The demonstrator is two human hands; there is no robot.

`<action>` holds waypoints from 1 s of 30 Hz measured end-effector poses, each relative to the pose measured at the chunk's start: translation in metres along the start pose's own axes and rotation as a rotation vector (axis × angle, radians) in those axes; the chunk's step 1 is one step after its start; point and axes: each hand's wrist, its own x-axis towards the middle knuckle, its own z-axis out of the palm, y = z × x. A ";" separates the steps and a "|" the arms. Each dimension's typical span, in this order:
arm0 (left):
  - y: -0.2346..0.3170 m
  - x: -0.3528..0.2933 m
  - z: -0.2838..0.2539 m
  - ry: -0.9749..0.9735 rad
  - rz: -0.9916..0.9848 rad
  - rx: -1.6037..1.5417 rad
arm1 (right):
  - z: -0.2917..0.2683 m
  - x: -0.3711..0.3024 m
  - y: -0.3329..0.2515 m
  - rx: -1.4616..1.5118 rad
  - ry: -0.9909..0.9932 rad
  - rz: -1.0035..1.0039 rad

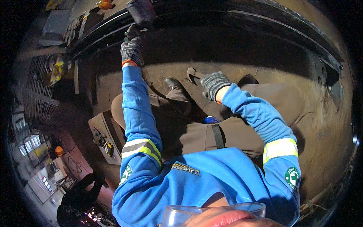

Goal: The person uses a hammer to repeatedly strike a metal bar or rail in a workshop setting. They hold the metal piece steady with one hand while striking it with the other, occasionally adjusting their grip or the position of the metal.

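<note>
Round green-white badges [292,177] on both sleeves, probably patches.

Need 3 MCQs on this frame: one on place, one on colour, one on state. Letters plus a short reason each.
1. Where is the left hand?
A. Raised at the dark steel beam
B. Resting on the knee
C. Inside the grey tray

2. What colour are the sleeves?
A. Orange
B. Blue with yellow-and-silver reflective bands
C. Plain black

3. What state is the right hand in?
A. Bare and flat on the floor
B. Gloved, closed on a metal tool
C. Gloved, open and holding nothing

Key:
1 A, the left glove reaches up to the beam's edge, with a dark part gripped in its fingers.
2 B, both arms are blue with reflective bands near the shoulder.
3 B, the grey knit glove wraps the tool, whose head sticks out to the left.
</note>
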 end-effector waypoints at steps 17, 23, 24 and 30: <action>0.102 -0.017 0.123 -0.813 0.048 -0.974 | 0.003 -0.019 0.012 0.129 0.118 0.121; 0.191 -0.065 0.097 -0.463 0.036 -0.560 | -0.005 -0.026 0.012 0.127 0.126 0.078; 0.183 -0.062 0.099 -0.484 0.027 -0.585 | -0.006 -0.025 0.011 0.133 0.125 0.079; 0.206 -0.067 0.104 -0.472 -0.368 -1.301 | 0.001 -0.018 0.015 0.045 0.073 0.116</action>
